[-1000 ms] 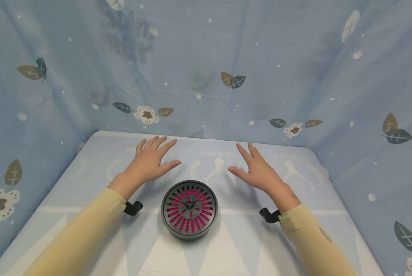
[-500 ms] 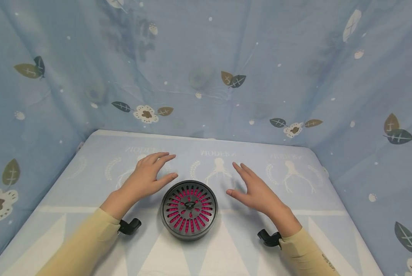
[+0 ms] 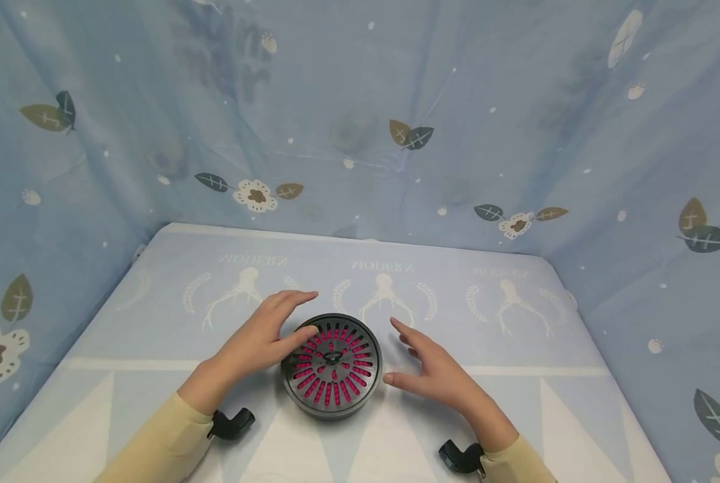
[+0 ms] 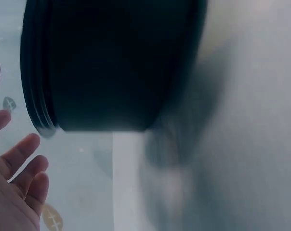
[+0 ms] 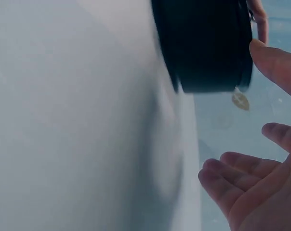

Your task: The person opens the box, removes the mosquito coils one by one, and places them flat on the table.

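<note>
A round dark grey canister [image 3: 332, 402] stands on the table, with a slotted lid [image 3: 333, 357] that shows bright pink through its radial slots. A small raised piece sits at the lid's centre. My left hand [image 3: 263, 341] is at the canister's left side, thumb overlapping the lid's edge in the head view and fingers spread past its back left. To the right, my right hand [image 3: 435, 372] has its thumb tip close to the rim and its fingers loosely extended. In the left wrist view, the canister's dark side wall [image 4: 112, 67] rises beside my spread fingers [image 4: 21, 150].
A pale blue and white patterned cloth [image 3: 487, 416] covers the table. Blue curtains [image 3: 336, 100] with leaf and flower prints hang behind and along both sides. Black wrist cameras [image 3: 232, 424] jut inward from both wrists.
Both hands have come back toward the person and inward, to the canister's two sides. The left thumb now overlaps the lid in the head view. The canister has stayed in place.
</note>
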Available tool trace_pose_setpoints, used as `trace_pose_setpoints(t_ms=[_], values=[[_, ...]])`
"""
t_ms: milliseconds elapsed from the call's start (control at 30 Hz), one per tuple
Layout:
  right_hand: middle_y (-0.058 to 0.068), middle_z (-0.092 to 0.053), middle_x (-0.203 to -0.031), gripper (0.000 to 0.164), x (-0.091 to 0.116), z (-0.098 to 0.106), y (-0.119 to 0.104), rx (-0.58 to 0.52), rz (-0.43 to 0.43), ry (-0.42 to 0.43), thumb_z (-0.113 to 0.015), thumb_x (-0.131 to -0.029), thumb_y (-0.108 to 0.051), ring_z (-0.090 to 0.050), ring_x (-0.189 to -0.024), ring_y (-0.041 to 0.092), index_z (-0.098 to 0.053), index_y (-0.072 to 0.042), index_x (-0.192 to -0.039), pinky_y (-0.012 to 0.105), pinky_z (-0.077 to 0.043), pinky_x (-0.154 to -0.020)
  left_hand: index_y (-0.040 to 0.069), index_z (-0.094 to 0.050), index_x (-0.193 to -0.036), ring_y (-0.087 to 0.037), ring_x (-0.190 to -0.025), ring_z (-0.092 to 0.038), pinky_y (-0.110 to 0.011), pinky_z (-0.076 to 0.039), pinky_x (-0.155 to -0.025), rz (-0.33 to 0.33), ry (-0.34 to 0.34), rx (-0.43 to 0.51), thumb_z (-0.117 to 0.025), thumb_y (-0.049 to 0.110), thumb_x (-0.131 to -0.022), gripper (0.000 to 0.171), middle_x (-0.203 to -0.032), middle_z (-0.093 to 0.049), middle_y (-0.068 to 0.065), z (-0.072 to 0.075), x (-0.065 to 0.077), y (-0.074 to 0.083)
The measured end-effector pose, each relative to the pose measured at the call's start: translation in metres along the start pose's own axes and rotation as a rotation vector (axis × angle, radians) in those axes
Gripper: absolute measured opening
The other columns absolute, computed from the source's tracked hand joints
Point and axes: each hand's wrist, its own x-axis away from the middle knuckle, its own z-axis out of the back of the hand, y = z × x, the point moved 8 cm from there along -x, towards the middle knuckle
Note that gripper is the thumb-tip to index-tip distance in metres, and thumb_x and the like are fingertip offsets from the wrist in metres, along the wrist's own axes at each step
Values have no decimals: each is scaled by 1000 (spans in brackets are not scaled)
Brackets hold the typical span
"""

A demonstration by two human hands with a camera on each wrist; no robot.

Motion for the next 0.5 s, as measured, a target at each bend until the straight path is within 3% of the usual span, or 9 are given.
trace_pose_setpoints(t_ms=[133,367,500], values=[[7,-39,-154,95,6,-17,4,-176,1,-59,-80,-81,-45,-45,-135,24,-26,-30,-157,35,-42,-111,31,-42,-149,-20,-134,-41,-54,-43,-107,-7,-8,25,-62,50,-94,61,-143,-46,7,-4,2,6],[13,-38,-152,98,12,-38,7,-618,-10,-130,-82,-81,-9,-44,-136,29,-22,-13,-158,36,-44,-109,34,-43,-147,-17,-132,-42,-52,-44,-106,-49,-34,61,-65,49,-93,61,-141,-47,11,-11,3,14],[16,-39,-152,98,14,-49,11,-734,-46,-115,-84,-78,-5,-44,-135,29,-26,-12,-157,37,-45,-108,28,-50,-144,-13,-130,-44,-49,-46,-104,-79,-57,91,-67,50,-91,60,-138,-50,13,-15,2,20]])
